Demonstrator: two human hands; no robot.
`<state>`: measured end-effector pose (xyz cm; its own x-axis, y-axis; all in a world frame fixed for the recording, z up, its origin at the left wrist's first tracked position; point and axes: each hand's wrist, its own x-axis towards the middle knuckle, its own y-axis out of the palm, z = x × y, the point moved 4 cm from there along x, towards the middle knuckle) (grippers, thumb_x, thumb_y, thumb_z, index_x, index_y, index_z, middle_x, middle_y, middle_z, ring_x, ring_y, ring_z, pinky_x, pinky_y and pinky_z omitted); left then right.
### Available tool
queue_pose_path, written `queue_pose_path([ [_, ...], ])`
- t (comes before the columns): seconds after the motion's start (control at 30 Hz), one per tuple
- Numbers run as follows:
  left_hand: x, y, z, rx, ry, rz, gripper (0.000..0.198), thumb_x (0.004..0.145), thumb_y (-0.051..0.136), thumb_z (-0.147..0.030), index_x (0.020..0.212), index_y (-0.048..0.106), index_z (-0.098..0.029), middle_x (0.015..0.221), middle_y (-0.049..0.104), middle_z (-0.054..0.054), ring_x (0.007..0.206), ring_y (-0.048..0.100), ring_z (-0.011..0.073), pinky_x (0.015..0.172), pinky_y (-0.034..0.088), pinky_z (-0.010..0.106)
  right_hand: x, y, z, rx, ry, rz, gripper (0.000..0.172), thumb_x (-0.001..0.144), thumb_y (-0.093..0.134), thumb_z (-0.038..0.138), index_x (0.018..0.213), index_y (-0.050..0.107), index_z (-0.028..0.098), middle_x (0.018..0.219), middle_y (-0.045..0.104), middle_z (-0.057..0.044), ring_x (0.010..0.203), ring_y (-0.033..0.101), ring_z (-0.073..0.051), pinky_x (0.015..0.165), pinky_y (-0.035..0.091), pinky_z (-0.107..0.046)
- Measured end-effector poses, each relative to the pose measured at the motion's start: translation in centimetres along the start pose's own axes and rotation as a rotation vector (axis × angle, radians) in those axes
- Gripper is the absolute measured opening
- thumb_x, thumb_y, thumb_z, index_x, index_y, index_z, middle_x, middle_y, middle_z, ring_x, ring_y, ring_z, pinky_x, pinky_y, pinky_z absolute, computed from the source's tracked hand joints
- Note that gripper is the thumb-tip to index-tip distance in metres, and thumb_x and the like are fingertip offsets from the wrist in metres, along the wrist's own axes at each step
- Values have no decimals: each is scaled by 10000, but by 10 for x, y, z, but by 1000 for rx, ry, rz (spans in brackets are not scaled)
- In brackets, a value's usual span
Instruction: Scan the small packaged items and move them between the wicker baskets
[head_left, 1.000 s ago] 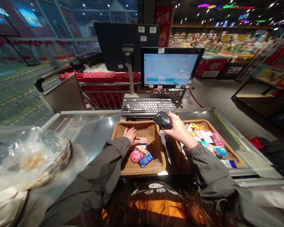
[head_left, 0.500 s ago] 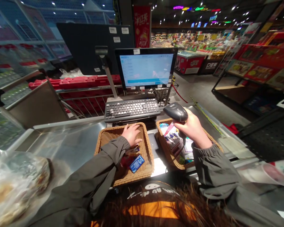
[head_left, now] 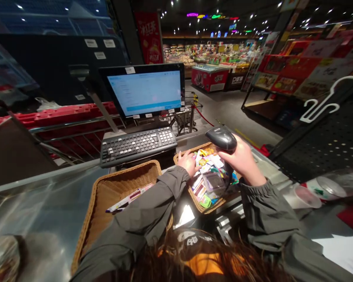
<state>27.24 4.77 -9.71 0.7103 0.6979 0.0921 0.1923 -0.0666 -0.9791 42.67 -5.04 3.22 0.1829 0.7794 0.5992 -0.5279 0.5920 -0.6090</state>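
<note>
One wicker basket [head_left: 117, 190] with slim packets [head_left: 132, 197] stood left on the metal bench [head_left: 53, 199]. The left hand [head_left: 187, 163] lay, fingers spread, over the left rim of a fuller basket [head_left: 197, 202] of small packaged goods [head_left: 207, 168], above which the right hand [head_left: 244, 161] gripped a black barcode scanner [head_left: 222, 138].

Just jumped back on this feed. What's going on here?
At a counter, a person's right hand grips a black handheld scanner above the right basket, which is full of small packets. The left hand is at that basket's left side, fingers over the packets; whether it grips one is unclear. A few flat packages lie in the left basket. Beyond the baskets are a keyboard and a lit monitor.
</note>
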Motion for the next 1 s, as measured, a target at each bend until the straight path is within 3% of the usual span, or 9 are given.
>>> queue_pose_path([
  [0.1, 11, 18, -16, 14, 1, 4, 271, 835, 643, -457, 861, 754, -211, 1345, 612, 115, 1419, 356, 345, 1172, 144, 679, -1, 2, -11, -5, 2, 36, 553, 685, 687, 349, 1193, 643, 136, 1295, 640, -179, 1232, 583, -337, 1082, 439, -509],
  [0.23, 14, 38, -17, 13, -19, 2, 226, 803, 646, -335, 946, 758, -201, 1375, 588, 152, 1421, 352, 363, 1180, 132, 672, 0, 6, -20, 8, -11, 71, 582, 698, 699, 331, 1242, 624, 139, 1345, 611, -173, 1295, 535, -338, 1113, 410, -517],
  [0.4, 12, 35, -3, -12, -50, -22, 334, 831, 558, -224, 1124, 717, -239, 1354, 623, 104, 1407, 391, 348, 1172, 178, 682, 5, 10, -21, 33, -6, 71, 610, 687, 707, 313, 1266, 607, 148, 1331, 623, -168, 1291, 543, -346, 1114, 406, -532],
  [0.47, 10, 20, 3, -14, -54, -58, 325, 873, 499, -209, 1113, 715, -250, 1330, 643, 78, 1412, 394, 317, 1178, 173, 676, 8, 12, -19, 43, -10, 73, 608, 685, 704, 317, 1261, 608, 149, 1317, 632, -166, 1278, 555, -343, 1108, 417, -524],
  [0.57, 0, -16, 12, 7, -30, -145, 251, 884, 491, -198, 878, 739, -234, 1365, 621, 43, 1442, 353, 292, 1194, 123, 669, 11, 16, -14, 48, -19, 77, 608, 687, 699, 336, 1251, 609, 129, 1315, 627, -185, 1265, 563, -352, 1095, 427, -527],
  [0.67, -18, -64, 24, 65, -3, -324, 212, 870, 542, -196, 731, 703, -204, 1417, 580, 47, 1448, 347, 298, 1203, 92, 659, 12, 20, -6, 55, -45, 72, 619, 688, 699, 351, 1249, 605, 105, 1301, 629, -202, 1268, 557, -367, 1098, 419, -538],
  [0.8, -51, -121, 45, 147, -51, -555, 235, 909, 545, -239, 716, 671, -195, 1466, 533, 68, 1464, 324, 307, 1200, 72, 658, 18, 26, 15, 61, -116, 48, 578, 689, 696, 341, 1228, 613, 151, 1256, 654, -163, 1286, 541, -368, 1110, 404, -552],
  [0.9, -74, -146, 61, 184, -112, -658, 247, 918, 544, -246, 701, 650, -194, 1510, 476, 87, 1471, 314, 310, 1194, 85, 658, 26, 33, 39, 70, -185, 37, 554, 676, 695, 312, 1208, 616, 179, 1236, 660, -143, 1303, 520, -375, 1110, 402, -561],
  [1.0, -94, -160, 75, 217, -167, -712, 251, 923, 538, -245, 700, 640, -194, 1532, 435, 101, 1472, 313, 311, 1186, 112, 656, 36, 45, 70, 87, -275, 63, 482, 672, 685, 273, 1145, 642, 189, 1214, 660, -142, 1318, 496, -383, 1124, 383, -563],
])
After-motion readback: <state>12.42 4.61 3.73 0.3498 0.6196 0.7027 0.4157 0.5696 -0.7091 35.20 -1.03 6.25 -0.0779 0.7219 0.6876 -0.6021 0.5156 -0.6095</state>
